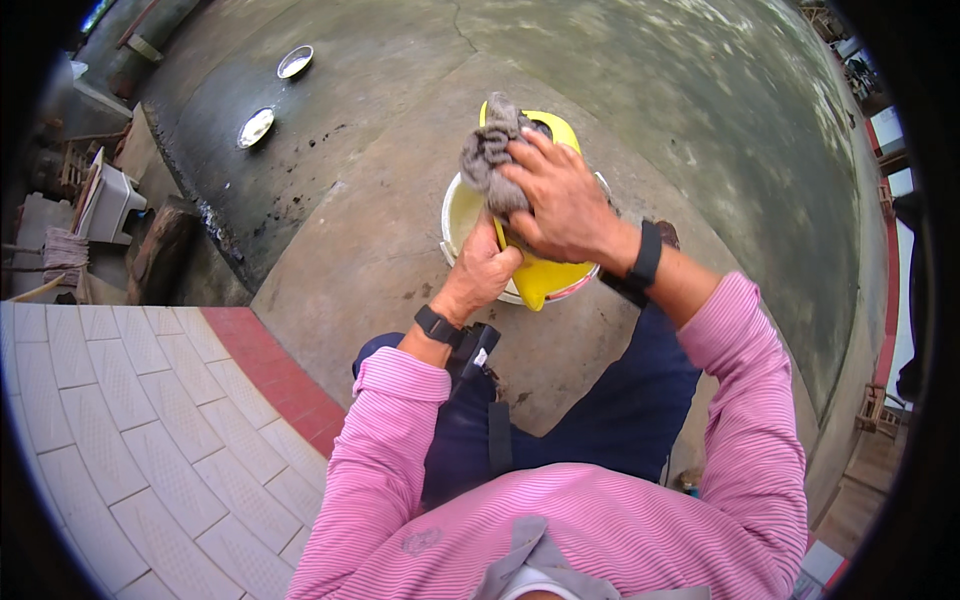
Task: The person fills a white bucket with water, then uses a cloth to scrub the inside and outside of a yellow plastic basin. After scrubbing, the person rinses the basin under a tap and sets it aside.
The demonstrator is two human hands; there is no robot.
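A yellow plastic object [551, 279], its kind partly hidden by my hands and a cloth, is held over a round whitish bucket [455, 202]. My left hand [484, 262] grips its near left edge, thumb on top. Against its upper side, my right hand [559, 195] presses a crumpled grey-brown cloth [495, 157], fingers spread over the folds. The yellow thing has a pointed end towards me and a curved rim at the far side. The bucket stands on the concrete floor between my legs.
Two shallow bowls with white contents [295, 61] [256, 127] lie on the concrete at the upper left. A white plastic stool [111, 199] and a log [165, 244] are at the far left. Pale tiles with a red border [270, 375] run along the lower left.
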